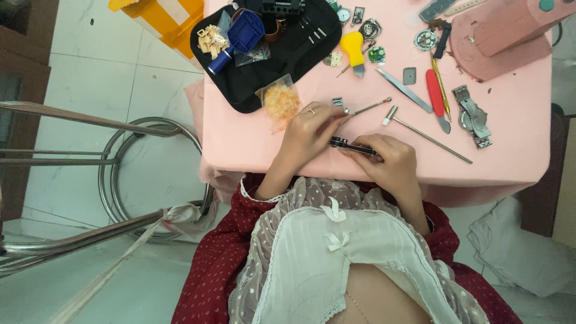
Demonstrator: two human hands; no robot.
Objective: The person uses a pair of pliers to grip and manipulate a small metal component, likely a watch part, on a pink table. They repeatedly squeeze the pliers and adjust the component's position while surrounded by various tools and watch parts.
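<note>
A dark watch strap (pixel 354 146) lies near the front edge of the pink table (pixel 252 144), pinched between both hands. The right hand (pixel 390 161) closes its fingers over the strap's right end, pressing it to the cloth; the left hand (pixel 312 129), a ring on one finger, holds the strap's left end with curled fingers and also grips a thin metal pin tool (pixel 369 108) that slants up and away to the right. Just beyond the hands lies a small metal hammer (pixel 426 135); just past the left hand sits a clear bag of orange bits (pixel 281 102). Farther off rest a black tool pouch (pixel 270 48), a yellow-handled tool (pixel 354 51) and a red-handled knife (pixel 436 96)
</note>
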